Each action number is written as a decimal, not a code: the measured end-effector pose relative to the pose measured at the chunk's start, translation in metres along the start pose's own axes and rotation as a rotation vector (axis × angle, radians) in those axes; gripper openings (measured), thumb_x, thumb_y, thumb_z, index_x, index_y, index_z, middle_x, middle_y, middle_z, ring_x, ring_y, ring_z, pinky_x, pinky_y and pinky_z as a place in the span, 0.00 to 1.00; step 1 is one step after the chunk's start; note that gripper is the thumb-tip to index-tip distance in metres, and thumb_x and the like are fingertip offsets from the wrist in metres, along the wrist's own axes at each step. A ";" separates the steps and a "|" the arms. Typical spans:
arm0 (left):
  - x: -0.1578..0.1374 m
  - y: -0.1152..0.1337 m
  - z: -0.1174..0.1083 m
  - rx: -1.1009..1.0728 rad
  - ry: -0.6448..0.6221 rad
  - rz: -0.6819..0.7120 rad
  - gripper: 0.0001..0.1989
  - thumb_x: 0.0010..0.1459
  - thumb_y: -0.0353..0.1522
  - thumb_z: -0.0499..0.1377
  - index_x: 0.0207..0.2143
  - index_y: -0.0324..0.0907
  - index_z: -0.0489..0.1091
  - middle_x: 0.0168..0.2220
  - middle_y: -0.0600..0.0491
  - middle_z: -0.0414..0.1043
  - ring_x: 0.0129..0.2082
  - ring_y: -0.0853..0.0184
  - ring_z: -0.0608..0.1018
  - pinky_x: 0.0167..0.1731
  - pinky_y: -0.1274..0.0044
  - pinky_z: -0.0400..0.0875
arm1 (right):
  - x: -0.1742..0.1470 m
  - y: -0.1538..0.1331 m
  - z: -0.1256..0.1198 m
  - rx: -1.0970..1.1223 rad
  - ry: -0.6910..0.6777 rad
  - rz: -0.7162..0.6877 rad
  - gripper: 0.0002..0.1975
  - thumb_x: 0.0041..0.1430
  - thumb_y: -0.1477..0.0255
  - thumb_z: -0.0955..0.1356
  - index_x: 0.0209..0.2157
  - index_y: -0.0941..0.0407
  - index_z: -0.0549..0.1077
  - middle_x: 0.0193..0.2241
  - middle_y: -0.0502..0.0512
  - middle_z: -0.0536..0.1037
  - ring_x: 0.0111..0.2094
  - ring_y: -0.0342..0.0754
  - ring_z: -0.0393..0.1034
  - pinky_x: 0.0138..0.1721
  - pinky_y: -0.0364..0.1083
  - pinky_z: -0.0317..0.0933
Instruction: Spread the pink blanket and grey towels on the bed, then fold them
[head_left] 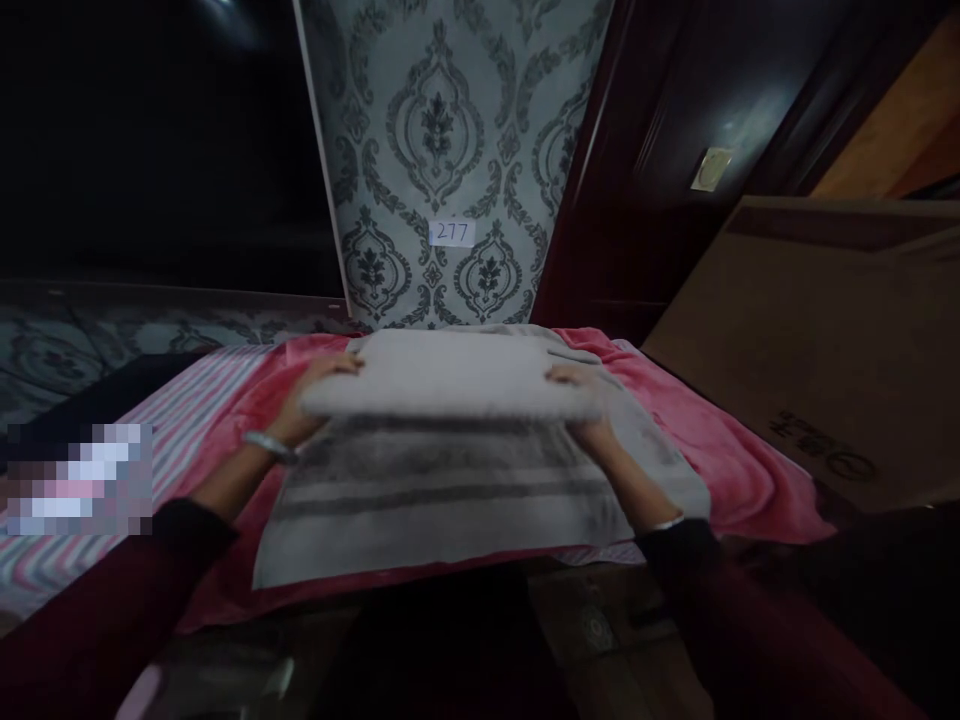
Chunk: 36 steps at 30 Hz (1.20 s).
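A folded white towel (pixel 450 375) is lifted a little at its near edge, blurred by motion. My left hand (pixel 319 395) grips its left end, thumb on top and the other fingers under it. At the opposite end my right hand (pixel 589 400) holds it the same way. Beneath lies a flat grey cloth with darker stripes (pixel 450 510); whether it is one piece with the folded part I cannot tell. A pink plush blanket (pixel 750 480) is spread under both.
A striped sheet (pixel 187 400) covers the surface at the left. A large cardboard box (pixel 810 340) stands at the right. Behind are a dark television screen (pixel 165 150), patterned wallpaper (pixel 435 130) with a paper label (pixel 451 233), and a dark wooden door frame (pixel 630 180).
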<state>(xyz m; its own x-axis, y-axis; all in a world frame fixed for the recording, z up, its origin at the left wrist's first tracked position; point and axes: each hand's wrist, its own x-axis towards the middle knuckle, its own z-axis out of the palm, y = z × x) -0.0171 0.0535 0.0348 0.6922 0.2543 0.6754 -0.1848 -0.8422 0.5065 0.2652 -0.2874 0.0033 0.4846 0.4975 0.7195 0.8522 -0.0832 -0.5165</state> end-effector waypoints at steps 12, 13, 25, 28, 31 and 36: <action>0.001 -0.023 0.052 0.329 -0.480 -0.215 0.33 0.62 0.44 0.47 0.63 0.34 0.64 0.66 0.42 0.61 0.66 0.56 0.64 0.67 0.64 0.55 | -0.019 -0.003 0.063 -0.340 -0.459 0.203 0.29 0.64 0.71 0.57 0.66 0.58 0.63 0.63 0.58 0.67 0.64 0.53 0.60 0.65 0.54 0.54; 0.016 -0.014 0.069 0.375 -0.518 -0.205 0.34 0.62 0.44 0.48 0.64 0.33 0.61 0.68 0.40 0.57 0.68 0.55 0.60 0.68 0.63 0.53 | -0.003 -0.018 0.082 -0.367 -0.495 0.180 0.30 0.66 0.69 0.57 0.68 0.60 0.59 0.65 0.60 0.64 0.66 0.54 0.56 0.66 0.55 0.52; 0.006 -0.024 0.158 0.717 -0.610 -0.349 0.33 0.67 0.49 0.45 0.69 0.46 0.54 0.72 0.42 0.46 0.71 0.46 0.49 0.66 0.48 0.44 | -0.009 -0.019 0.168 -0.561 -0.659 0.243 0.30 0.71 0.55 0.56 0.70 0.49 0.55 0.71 0.56 0.50 0.71 0.59 0.40 0.67 0.61 0.38; 0.013 -0.027 0.149 0.774 -0.570 -0.469 0.34 0.67 0.49 0.42 0.69 0.44 0.55 0.71 0.42 0.47 0.71 0.48 0.49 0.67 0.51 0.43 | -0.006 -0.013 0.162 -0.595 -0.646 0.307 0.31 0.72 0.55 0.55 0.70 0.53 0.55 0.71 0.59 0.49 0.71 0.59 0.40 0.68 0.58 0.38; 0.018 -0.028 0.140 0.807 -0.546 -0.605 0.34 0.68 0.48 0.39 0.70 0.43 0.52 0.72 0.43 0.43 0.72 0.50 0.46 0.66 0.49 0.44 | -0.008 -0.008 0.155 -0.634 -0.634 0.353 0.32 0.72 0.55 0.55 0.70 0.55 0.54 0.71 0.61 0.48 0.71 0.57 0.39 0.68 0.57 0.36; 0.015 -0.028 0.130 0.767 -0.549 -0.681 0.35 0.68 0.47 0.38 0.71 0.41 0.49 0.73 0.46 0.39 0.72 0.50 0.44 0.65 0.52 0.51 | -0.020 0.001 0.130 -0.676 -0.640 0.450 0.32 0.72 0.56 0.55 0.71 0.56 0.50 0.72 0.61 0.44 0.72 0.57 0.36 0.67 0.60 0.39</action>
<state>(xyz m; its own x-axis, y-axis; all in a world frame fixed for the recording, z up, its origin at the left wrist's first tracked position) 0.0896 0.0196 -0.0389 0.7296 0.6832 -0.0296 0.6826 -0.7250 0.0913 0.2306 -0.1850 -0.0718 0.7586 0.6503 0.0407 0.6470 -0.7443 -0.1658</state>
